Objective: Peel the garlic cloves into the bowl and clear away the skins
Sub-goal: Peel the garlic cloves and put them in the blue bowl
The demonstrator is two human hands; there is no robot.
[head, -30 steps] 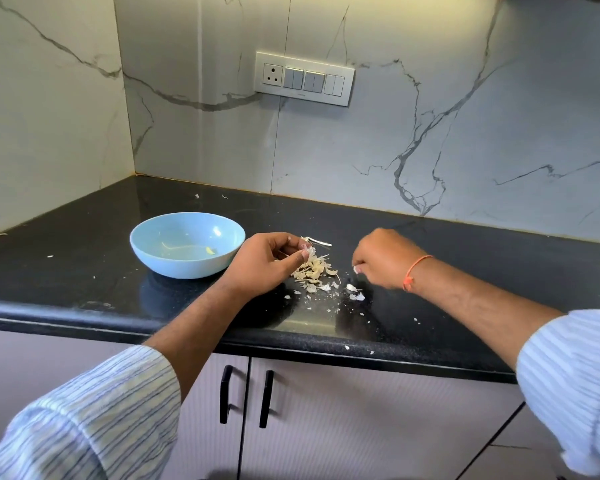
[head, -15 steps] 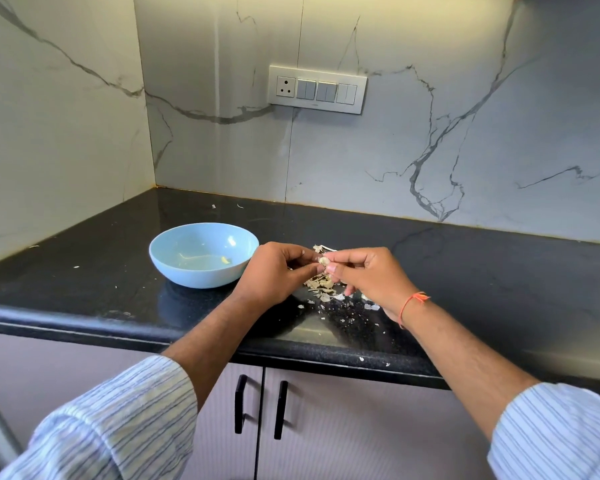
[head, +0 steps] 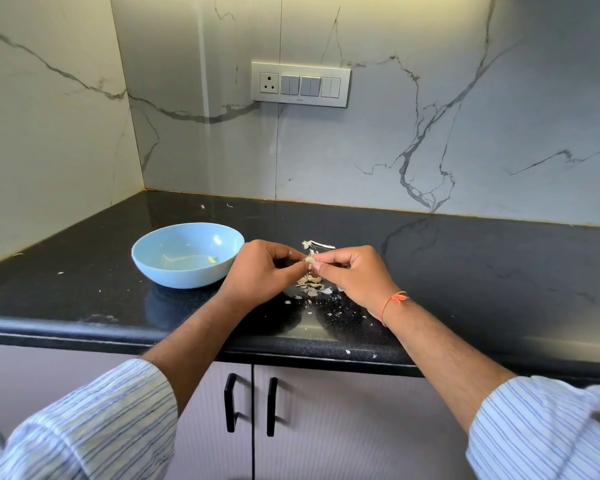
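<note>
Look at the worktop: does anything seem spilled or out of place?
Yes. Garlic skins lie loose on the black counter beneath the hands, with flecks scattered to the front edge and near the back wall.

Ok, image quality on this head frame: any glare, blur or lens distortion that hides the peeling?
Head view: wide-angle bend curves the countertop edge; glare patches sit on its front edge; the sleeve corners blur. The left hand, right hand, garlic clove and bowl stay sharp.
</note>
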